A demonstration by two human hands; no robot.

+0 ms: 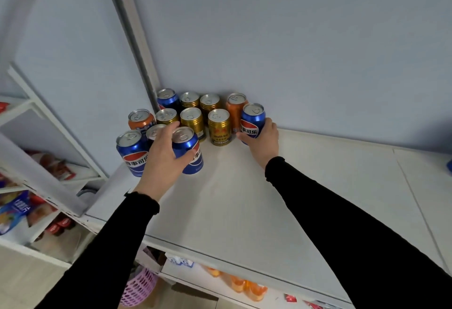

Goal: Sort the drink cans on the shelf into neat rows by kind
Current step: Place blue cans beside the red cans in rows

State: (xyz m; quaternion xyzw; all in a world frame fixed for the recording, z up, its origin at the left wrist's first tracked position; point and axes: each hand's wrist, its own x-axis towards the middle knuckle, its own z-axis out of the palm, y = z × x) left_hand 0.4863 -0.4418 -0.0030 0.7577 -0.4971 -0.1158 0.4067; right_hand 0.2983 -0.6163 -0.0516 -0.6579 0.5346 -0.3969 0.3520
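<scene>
— Cans upright, tabs skyward. Our left hand (163, 156) grips a blue can (189, 152); our right hand (263, 139) grips another blue can (252, 121).

— Gold cans (219, 126) stand between the hands?

— Yes, on the pale shelf (234, 201) against the blue wall (293, 52). Bare shelf lies nearer us, its front edge beneath our forearms.

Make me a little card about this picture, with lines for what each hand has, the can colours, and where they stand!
left hand: grips a blue can
right hand: grips another blue can
can colours: blue, gold, orange
sorted: not yet, kinds mixed
where: all upright on the white shelf, in the left back corner by the wall
</scene>
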